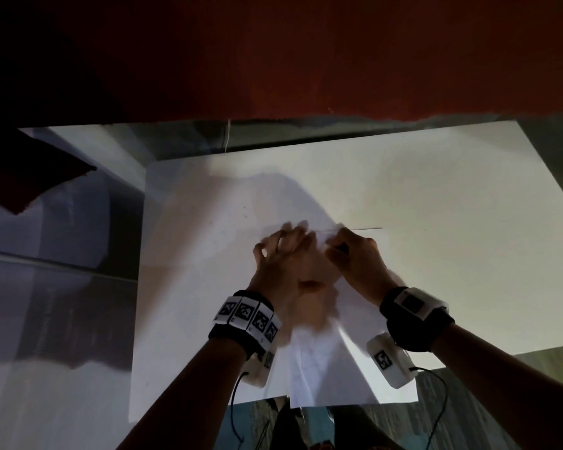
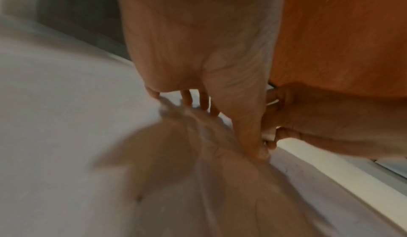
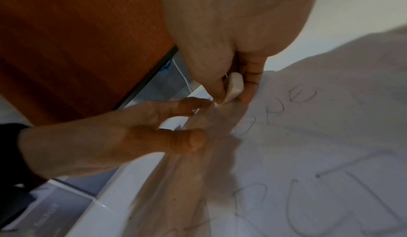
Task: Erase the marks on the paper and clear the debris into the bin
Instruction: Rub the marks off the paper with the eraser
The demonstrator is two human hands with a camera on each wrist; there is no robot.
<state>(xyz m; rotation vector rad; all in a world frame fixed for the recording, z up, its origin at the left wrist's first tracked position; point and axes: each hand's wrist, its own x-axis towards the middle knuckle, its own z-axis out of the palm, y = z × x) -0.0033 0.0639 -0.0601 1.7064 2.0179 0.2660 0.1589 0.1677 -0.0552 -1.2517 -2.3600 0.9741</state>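
White table (image 1: 452, 196): left hand (image 1: 281, 254) flat on paper (image 3: 308, 136); right hand (image 1: 355, 258) grip pinches eraser (image 3: 234, 87), tip down.

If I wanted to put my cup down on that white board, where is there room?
The white board is bare right of the right hand, and along its left side beside the left hand. The middle is crowded: both hands, the eraser and the paper.

Left hand (image 2: 198, 52) with spread fingertips (image 2: 256, 146) on the white paper (image 2: 66, 136), right hand (image 2: 330, 119) just beside
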